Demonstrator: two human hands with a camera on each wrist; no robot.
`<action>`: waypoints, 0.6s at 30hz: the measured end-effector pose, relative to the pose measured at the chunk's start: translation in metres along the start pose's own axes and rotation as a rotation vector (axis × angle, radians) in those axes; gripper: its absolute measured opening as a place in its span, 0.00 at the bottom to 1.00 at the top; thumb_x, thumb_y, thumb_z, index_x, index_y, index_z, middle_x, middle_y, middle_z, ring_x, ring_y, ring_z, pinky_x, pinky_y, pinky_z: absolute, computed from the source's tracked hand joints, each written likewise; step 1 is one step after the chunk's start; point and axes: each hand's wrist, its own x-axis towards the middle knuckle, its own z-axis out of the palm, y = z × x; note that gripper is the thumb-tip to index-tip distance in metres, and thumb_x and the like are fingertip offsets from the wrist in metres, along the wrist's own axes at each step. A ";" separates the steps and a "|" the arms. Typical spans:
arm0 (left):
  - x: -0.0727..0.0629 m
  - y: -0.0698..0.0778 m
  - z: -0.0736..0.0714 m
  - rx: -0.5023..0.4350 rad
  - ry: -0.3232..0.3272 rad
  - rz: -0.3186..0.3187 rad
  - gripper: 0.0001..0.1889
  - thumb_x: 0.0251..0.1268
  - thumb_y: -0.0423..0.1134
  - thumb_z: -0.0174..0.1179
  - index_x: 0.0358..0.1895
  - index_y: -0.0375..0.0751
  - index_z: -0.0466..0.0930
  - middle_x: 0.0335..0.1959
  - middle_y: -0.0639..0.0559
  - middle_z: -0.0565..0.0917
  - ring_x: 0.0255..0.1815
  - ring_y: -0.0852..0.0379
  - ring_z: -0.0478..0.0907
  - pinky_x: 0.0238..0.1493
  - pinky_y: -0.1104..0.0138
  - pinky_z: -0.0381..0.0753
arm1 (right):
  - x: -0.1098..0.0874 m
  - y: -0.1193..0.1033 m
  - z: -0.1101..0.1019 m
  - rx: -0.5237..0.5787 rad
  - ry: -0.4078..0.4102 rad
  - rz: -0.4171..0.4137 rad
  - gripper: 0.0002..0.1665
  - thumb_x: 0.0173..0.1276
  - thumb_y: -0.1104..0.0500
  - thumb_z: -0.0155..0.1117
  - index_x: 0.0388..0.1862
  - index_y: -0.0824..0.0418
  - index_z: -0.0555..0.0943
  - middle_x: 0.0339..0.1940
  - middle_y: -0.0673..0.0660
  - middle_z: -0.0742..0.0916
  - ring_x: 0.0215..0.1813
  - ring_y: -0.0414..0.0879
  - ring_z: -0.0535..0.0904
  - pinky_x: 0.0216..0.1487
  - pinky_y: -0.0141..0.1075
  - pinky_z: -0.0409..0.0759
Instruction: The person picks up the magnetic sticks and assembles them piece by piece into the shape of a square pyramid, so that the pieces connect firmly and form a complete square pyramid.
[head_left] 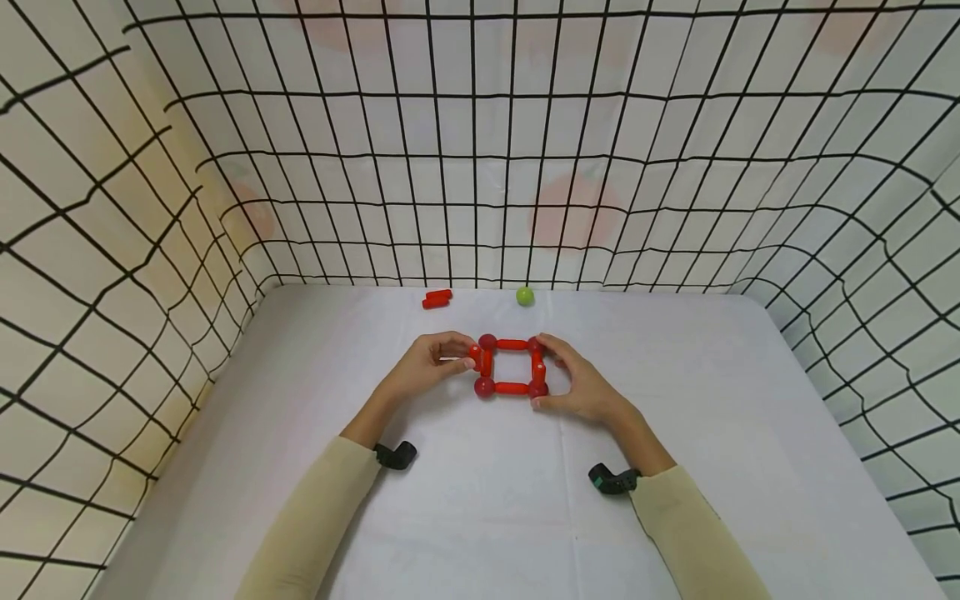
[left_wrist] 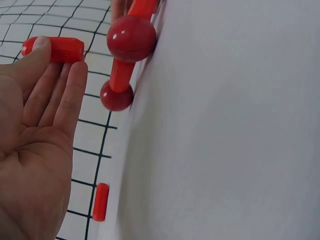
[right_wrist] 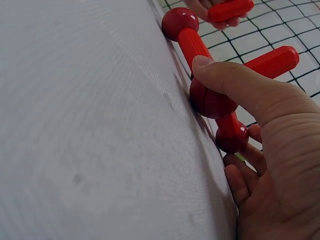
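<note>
The left hand (head_left: 433,364) pinched a red plastic-looking rod (left_wrist: 67,49); the right hand (head_left: 583,386) gripped the red ball-and-rod square (head_left: 512,388) between them. Attaching seemingly required aligning with a corner ball (head_left: 484,387).

Below centre, the left hand (head_left: 429,365) pinches a red rod (head_left: 475,355); the right hand (head_left: 587,390) grips a red ball-and-rod square (head_left: 512,388).

The red balls (left_wrist: 131,38) looked like hard plastic, smooth and glossy, with small bright highlights. The red sticks (right_wrist: 274,61) seemed plastic too, shiny, with fine ridges running lengthwise. The tablecloth (head_left: 465,517) appeared matt, with a faintly textured, lightly creased surface. The sleeves (head_left: 315,525) were soft-looking matt cloth. The wristbands (head_left: 615,482) looked like dark plastic or rubber, and the grid (head_left: 473,94) like thin, coated wire.
</note>
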 end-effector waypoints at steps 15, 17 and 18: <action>-0.001 -0.005 0.016 0.012 -0.079 0.004 0.15 0.70 0.37 0.68 0.57 0.45 0.83 0.51 0.52 0.88 0.57 0.53 0.85 0.55 0.64 0.87 | 0.000 0.001 0.001 0.003 0.010 -0.006 0.64 0.51 0.40 0.84 0.82 0.38 0.56 0.84 0.50 0.60 0.79 0.57 0.63 0.75 0.60 0.69; -0.001 -0.005 0.017 0.002 -0.087 0.005 0.15 0.70 0.37 0.68 0.58 0.46 0.83 0.52 0.51 0.88 0.58 0.53 0.85 0.56 0.63 0.87 | 0.000 0.001 0.001 0.020 0.028 0.000 0.63 0.50 0.40 0.85 0.80 0.41 0.59 0.82 0.52 0.62 0.77 0.57 0.65 0.74 0.59 0.72; -0.002 -0.005 0.017 0.000 -0.091 0.004 0.16 0.70 0.37 0.67 0.58 0.46 0.82 0.53 0.51 0.87 0.58 0.53 0.84 0.56 0.64 0.87 | 0.000 0.001 0.000 0.029 0.037 0.006 0.62 0.49 0.39 0.85 0.79 0.42 0.60 0.80 0.52 0.64 0.76 0.56 0.66 0.74 0.58 0.73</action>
